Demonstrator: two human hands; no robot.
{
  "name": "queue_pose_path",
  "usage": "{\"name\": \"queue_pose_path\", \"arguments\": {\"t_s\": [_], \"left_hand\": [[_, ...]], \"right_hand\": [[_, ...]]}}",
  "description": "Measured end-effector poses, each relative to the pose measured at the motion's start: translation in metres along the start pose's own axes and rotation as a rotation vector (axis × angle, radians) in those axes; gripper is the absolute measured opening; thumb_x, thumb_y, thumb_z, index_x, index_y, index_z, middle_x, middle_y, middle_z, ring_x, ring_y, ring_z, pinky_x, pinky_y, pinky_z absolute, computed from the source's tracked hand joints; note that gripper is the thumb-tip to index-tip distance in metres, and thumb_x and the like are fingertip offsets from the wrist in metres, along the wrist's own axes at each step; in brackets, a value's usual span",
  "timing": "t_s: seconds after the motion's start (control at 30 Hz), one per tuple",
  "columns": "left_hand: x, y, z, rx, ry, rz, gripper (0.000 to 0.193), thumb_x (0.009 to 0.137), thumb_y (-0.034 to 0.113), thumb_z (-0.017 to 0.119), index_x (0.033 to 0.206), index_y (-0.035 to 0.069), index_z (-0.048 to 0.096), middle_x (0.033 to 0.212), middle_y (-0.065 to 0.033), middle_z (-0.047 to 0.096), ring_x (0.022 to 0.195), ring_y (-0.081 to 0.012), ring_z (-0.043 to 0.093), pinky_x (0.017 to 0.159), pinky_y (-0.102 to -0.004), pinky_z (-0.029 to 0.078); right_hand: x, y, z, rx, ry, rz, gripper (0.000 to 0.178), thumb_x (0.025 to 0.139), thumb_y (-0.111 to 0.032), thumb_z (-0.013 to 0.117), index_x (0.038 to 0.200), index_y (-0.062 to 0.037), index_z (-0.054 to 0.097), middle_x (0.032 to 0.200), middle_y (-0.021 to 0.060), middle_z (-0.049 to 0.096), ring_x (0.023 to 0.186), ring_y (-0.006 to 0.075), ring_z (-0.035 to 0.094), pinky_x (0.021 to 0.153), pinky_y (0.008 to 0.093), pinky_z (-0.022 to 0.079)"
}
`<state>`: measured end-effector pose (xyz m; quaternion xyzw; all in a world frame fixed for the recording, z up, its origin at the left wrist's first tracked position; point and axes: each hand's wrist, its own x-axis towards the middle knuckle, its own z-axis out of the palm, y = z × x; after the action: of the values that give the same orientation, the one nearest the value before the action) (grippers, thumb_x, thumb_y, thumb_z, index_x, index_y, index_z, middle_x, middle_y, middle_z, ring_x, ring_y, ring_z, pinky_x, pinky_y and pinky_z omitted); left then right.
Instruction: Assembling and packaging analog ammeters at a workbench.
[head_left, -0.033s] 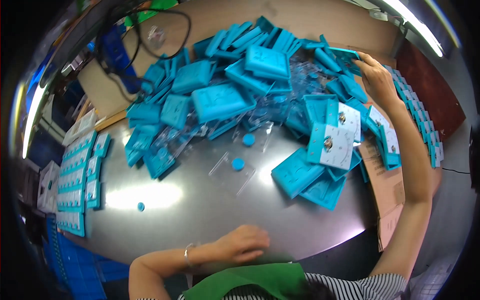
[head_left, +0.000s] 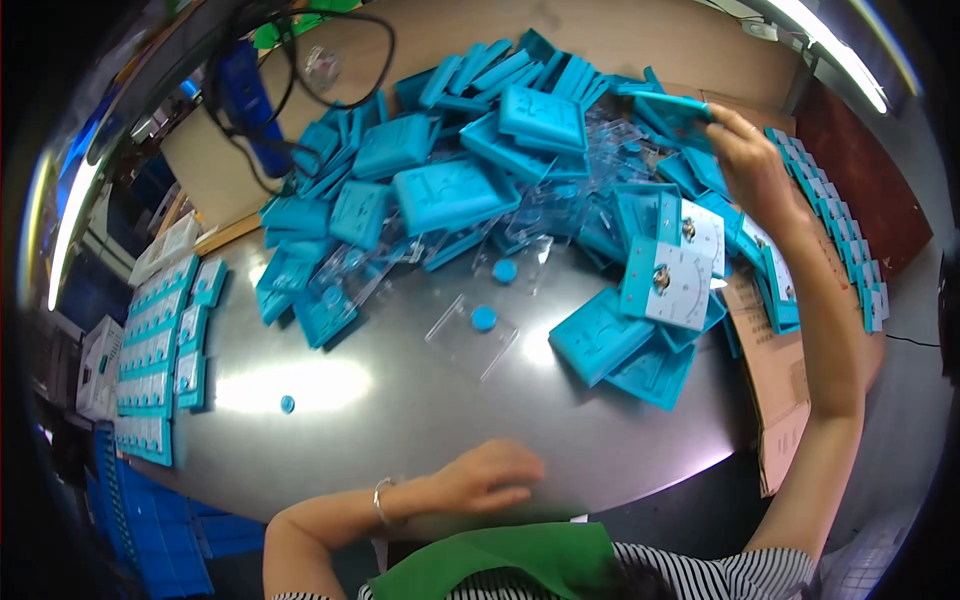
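Head view: teal units (head_left: 146,372) are lying in rows toward nine o'clock; the left hand (head_left: 490,476) is hovering at six, fingers released; toward half past one, a teal case (head_left: 678,114) is sitting in the right hand's (head_left: 748,154) grasping fingers.

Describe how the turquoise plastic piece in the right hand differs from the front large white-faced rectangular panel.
The turquoise plastic piece is gripped by the right hand; the large white-faced rectangular panel rests unheld on turquoise plastic cases.
The piece is at the far side, the panel nearer.
The piece shows no white face, while the panel has one, with a small metal part.
Both show turquoise.
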<state>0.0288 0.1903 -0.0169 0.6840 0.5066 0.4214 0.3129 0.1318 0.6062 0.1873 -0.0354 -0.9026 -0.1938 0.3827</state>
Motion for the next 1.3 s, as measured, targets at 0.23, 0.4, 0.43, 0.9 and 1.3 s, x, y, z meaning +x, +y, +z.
{"name": "queue_pose_path", "arguments": {"t_s": [0.23,0.4,0.43,0.9,1.3], "left_hand": [[-0.023,0.046,-0.012,-1.809,0.219,-0.124,0.069,0.091,0.057,0.038,0.137,0.006,0.036,0.126,-0.0163,0.055,0.117,-0.0365,0.051,0.079,-0.0440,0.055],[-0.104,0.042,-0.021,-1.471,0.491,-0.304,0.055,0.093,0.040,0.047,0.133,0.004,0.039,0.123,-0.0161,0.055,0.107,-0.0291,0.058,0.071,-0.0397,0.057],[-0.116,0.045,-0.021,-1.226,0.623,-0.366,0.050,0.092,0.035,0.049,0.131,0.004,0.041,0.120,-0.0150,0.056,0.102,-0.0270,0.060,0.071,-0.0382,0.056],[-0.151,0.070,0.004,-1.255,0.664,-0.465,0.045,0.085,0.016,0.064,0.122,0.000,0.045,0.107,-0.0125,0.060,0.084,-0.0214,0.066,0.062,-0.0338,0.060],[-0.149,0.074,0.006,-1.183,0.568,-0.581,0.046,0.084,0.014,0.065,0.123,0.002,0.044,0.109,-0.0106,0.059,0.088,-0.0209,0.063,0.061,-0.0346,0.058]], "right_hand": [[-0.054,-0.261,-0.032,0.654,0.160,-0.469,0.029,0.072,-0.010,0.063,0.101,-0.0073,0.066,0.117,0.0070,0.060,0.066,0.0128,0.051,0.044,0.0213,0.041],[-0.069,-0.315,-0.058,0.852,-0.112,-0.324,0.031,0.065,0.002,0.061,0.095,-0.0060,0.062,0.117,0.0114,0.061,0.058,0.0173,0.053,0.049,0.0243,0.045],[-0.067,-0.323,-0.063,0.905,-0.163,-0.097,0.039,0.067,0.003,0.060,0.105,-0.0051,0.060,0.114,0.0109,0.061,0.057,0.0174,0.055,0.050,0.0237,0.046],[-0.015,-0.431,-0.069,2.253,0.262,0.759,0.016,0.096,-0.009,0.044,0.108,-0.0015,0.052,0.057,-0.0031,0.033,0.041,0.0044,0.027,0.035,0.0212,0.023],[-0.032,-0.422,-0.061,2.404,0.089,0.559,0.018,0.089,-0.005,0.039,0.098,0.0018,0.052,0.053,-0.0012,0.034,0.039,0.0053,0.026,0.034,0.0218,0.025]]}}
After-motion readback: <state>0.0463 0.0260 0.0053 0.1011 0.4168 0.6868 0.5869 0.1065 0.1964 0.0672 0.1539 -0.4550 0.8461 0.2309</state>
